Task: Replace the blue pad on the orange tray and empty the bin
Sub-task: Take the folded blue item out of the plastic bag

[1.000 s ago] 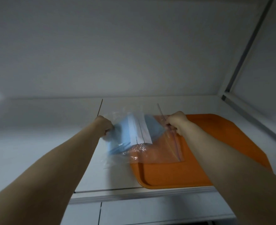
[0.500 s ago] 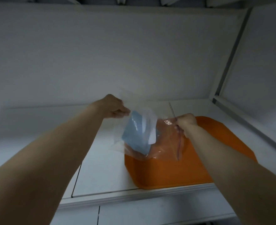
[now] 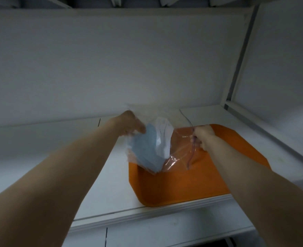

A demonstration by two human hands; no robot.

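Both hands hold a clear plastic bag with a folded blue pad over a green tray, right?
Wrong colour: the head view shows a flat orange plastic tray under the clear plastic bag. Everything else stands.

place: lab or clinic, I think; light is dim | I see: white bench [image 3: 111, 184], white partition walls [image 3: 111, 68], orange tray [image 3: 182, 189]

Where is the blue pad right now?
Head view, centre: the blue pad is folded inside the clear plastic bag held by the left hand and right hand over the orange tray, left side.
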